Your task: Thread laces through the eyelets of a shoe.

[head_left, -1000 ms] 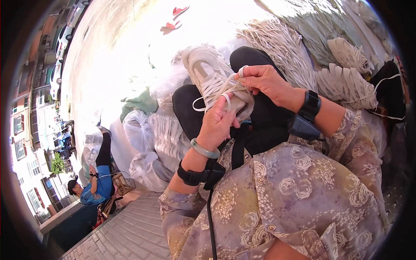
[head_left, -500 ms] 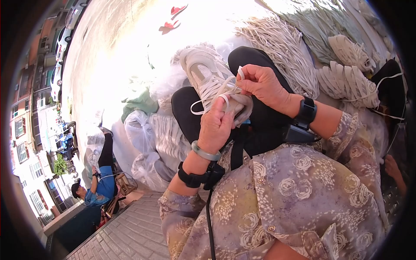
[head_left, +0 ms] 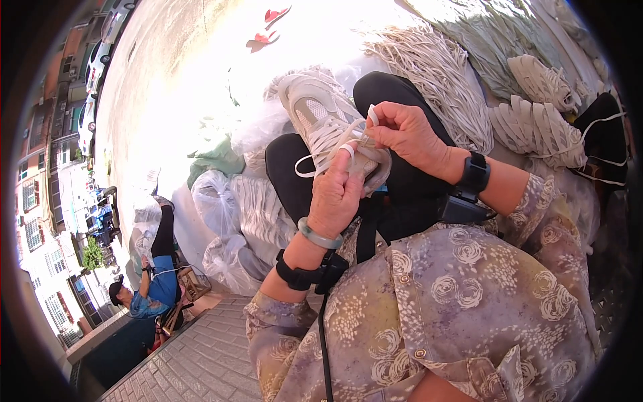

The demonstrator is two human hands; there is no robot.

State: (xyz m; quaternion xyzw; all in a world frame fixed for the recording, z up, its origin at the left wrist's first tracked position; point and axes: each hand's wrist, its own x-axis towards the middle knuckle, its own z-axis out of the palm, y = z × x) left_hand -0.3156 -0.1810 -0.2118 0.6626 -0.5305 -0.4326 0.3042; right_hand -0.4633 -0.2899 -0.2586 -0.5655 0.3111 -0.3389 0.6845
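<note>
A beige and white sneaker rests on my lap between my dark-trousered knees, its toe pointing away from me. White shoelace crisscrosses its front, and one loop hangs off the left side. My left hand is closed at the shoe's opening, with lace at its fingertips and something white around one fingertip. To the right, my right hand pinches the lace between thumb and forefinger above the shoe's collar. Its other fingers are curled. The exact grip of the left fingers is partly hidden by the hand's back.
Bundles of pale laces lie ahead on the right. More laced sneakers sit at the far right, beside a dark-clothed leg. Clear plastic bags stand at my left. Another person in blue sits farther left. Red slippers lie ahead.
Both hands keep almost the same place at the shoe; the right fingers have shifted slightly. At the far right edge, a hand seen low down is gone from view.
</note>
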